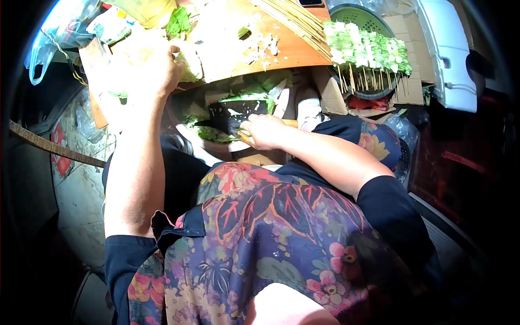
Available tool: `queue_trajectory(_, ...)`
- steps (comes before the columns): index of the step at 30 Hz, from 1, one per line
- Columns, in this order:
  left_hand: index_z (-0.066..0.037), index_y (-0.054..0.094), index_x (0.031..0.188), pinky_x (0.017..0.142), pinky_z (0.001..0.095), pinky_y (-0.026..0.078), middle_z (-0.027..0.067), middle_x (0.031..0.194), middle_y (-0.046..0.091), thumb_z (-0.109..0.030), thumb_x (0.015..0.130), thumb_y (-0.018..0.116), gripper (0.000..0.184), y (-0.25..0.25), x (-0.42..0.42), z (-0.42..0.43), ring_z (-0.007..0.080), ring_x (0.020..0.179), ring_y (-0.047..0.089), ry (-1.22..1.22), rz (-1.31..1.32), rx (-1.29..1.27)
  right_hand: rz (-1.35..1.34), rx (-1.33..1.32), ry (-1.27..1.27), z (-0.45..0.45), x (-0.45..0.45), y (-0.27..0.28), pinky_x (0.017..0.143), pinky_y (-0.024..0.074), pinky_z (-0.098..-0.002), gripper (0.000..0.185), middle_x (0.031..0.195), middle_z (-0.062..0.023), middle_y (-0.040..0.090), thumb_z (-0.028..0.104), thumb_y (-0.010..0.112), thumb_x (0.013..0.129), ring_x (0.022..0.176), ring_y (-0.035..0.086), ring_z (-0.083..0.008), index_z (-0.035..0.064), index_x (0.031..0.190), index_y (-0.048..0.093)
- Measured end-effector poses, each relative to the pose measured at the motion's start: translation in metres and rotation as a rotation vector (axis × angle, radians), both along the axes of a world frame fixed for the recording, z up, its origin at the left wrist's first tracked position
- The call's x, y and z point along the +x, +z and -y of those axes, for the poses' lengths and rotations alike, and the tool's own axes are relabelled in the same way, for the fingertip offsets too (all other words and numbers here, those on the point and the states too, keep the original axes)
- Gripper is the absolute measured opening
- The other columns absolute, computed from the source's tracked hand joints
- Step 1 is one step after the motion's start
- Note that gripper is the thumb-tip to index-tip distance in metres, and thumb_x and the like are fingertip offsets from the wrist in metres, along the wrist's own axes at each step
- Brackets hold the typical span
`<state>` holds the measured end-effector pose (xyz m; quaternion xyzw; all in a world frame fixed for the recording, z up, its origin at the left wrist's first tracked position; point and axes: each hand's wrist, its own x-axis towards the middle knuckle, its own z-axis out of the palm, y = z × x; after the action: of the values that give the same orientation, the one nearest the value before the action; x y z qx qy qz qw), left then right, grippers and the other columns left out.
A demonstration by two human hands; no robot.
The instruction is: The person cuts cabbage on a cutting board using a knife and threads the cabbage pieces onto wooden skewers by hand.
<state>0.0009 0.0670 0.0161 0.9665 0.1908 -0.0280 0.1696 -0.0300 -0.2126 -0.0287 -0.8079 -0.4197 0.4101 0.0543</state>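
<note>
My left hand (pixel 167 73) is at the left of the orange table, its fingers closed against pale green cabbage leaves (pixel 190 64). Strong glare washes out much of that hand and the leaves around it. Lower down, my right hand (pixel 265 131) grips a cleaver with a broad dark blade (pixel 230 112); white bits stick to the blade. The cleaver is over a basin (pixel 216 147) of green leaf scraps (pixel 208 131) between my knees. A wooden handle end (pixel 291 123) shows beside my right hand.
Bamboo skewers (pixel 295 24) lie across the orange table (pixel 227 21) near chopped white bits (pixel 265 46). Skewered green vegetables (pixel 368 49) rest at a green colander (pixel 360 16). Cardboard (pixel 407 59) and a white foam box (pixel 447 54) stand at right; a plastic bag (pixel 59 40) hangs at left.
</note>
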Motion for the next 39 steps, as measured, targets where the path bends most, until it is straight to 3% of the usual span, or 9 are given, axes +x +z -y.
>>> queue_trajectory(10,0.0,0.063,0.105,0.075,0.0308,0.052,0.0121,0.097,0.067,-0.011,0.079,0.07,0.028,0.01,0.007,0.001,0.0213,0.083,0.065,0.054,-0.036,-0.21,-0.071,-0.023,-0.055,-0.017,0.025,0.022,0.091,0.048,-0.0417,0.04,0.115,-0.0169,0.061,0.021,0.062,0.082,0.108,0.059,-0.0322,0.0055,0.119,0.058)
queue_trajectory(13,0.0,0.062,0.107,0.067,0.0278,0.052,0.0114,0.095,0.065,-0.008,0.078,0.071,0.031,-0.002,0.008,-0.006,0.0165,0.076,0.063,0.143,-0.084,-0.564,-0.075,0.046,-0.091,-0.02,0.03,0.022,0.092,0.0475,-0.0417,0.04,0.113,-0.0174,0.062,0.021,0.062,0.081,0.107,0.059,-0.0321,0.0054,0.118,0.059)
queue_trajectory(15,-0.001,0.059,0.114,0.06,0.0265,0.051,0.0113,0.097,0.064,-0.008,0.079,0.071,0.038,-0.006,0.008,-0.009,0.0133,0.071,0.061,0.095,-0.075,-0.533,-0.037,0.163,-0.165,-0.022,0.031,0.02,0.089,0.0485,-0.0419,0.031,0.103,-0.0176,0.065,0.018,0.059,0.079,0.102,0.061,-0.0335,0.0064,0.107,0.064)
queue_trajectory(22,-0.002,0.039,0.137,0.059,0.0286,0.053,0.0146,0.097,0.063,-0.019,0.08,0.074,0.069,0.009,0.02,0.011,0.017,0.066,0.062,0.11,-0.123,-0.223,-0.079,0.156,-0.163,-0.025,0.033,0.028,0.087,0.0495,-0.0428,0.034,0.103,-0.0179,0.066,0.021,0.061,0.08,0.1,0.062,-0.0338,0.0053,0.109,0.064)
queue_trajectory(26,0.001,0.031,0.141,0.054,0.0304,0.054,0.0142,0.082,0.064,-0.025,0.078,0.076,0.081,0.011,0.024,0.009,0.0185,0.061,0.062,0.216,-0.325,-0.565,-0.088,0.188,-0.199,-0.024,0.041,0.033,0.087,0.0493,-0.0422,0.034,0.103,-0.0178,0.066,0.023,0.061,0.08,0.1,0.063,-0.0331,0.005,0.109,0.064)
queue_trajectory(29,0.005,0.032,0.139,0.051,0.0299,0.052,0.0108,0.072,0.062,-0.024,0.076,0.078,0.083,0.016,0.023,0.013,0.017,0.056,0.059,0.253,-0.292,-0.703,0.055,0.418,-0.326,-0.028,0.053,0.031,0.079,0.0516,-0.036,0.028,0.09,-0.0123,0.067,0.023,0.062,0.081,0.085,0.065,-0.0271,0.0049,0.103,0.065)
queue_trajectory(33,0.008,0.036,0.135,0.051,0.0262,0.048,0.0043,0.063,0.054,-0.021,0.072,0.079,0.082,0.039,0.017,0.032,0.0121,0.052,0.051,0.268,-0.215,-0.9,-0.111,0.677,-0.733,-0.035,0.068,0.045,0.071,0.0501,-0.024,0.03,0.08,-0.0024,0.061,0.019,0.067,0.082,0.07,0.058,-0.0096,0.005,0.108,0.062)
queue_trajectory(37,0.008,0.04,0.133,0.056,0.0246,0.046,0.0012,0.065,0.05,-0.022,0.07,0.08,0.08,0.043,0.013,0.045,0.0103,0.055,0.049,0.138,-0.149,-0.857,-0.068,0.754,-0.779,-0.035,0.076,0.051,0.074,0.0496,-0.0223,0.033,0.08,0.0001,0.059,0.019,0.072,0.08,0.075,0.057,-0.0072,0.0051,0.108,0.062)
queue_trajectory(39,0.007,0.053,0.115,0.074,0.0283,0.05,0.0125,0.095,0.063,-0.022,0.066,0.079,0.063,0.056,0.01,0.053,0.0181,0.087,0.059,0.069,-0.207,-0.924,-0.122,0.798,-0.785,-0.034,0.077,0.053,0.075,0.0495,-0.0221,0.032,0.081,0.0006,0.06,0.019,0.073,0.079,0.077,0.057,-0.0069,0.005,0.106,0.063)
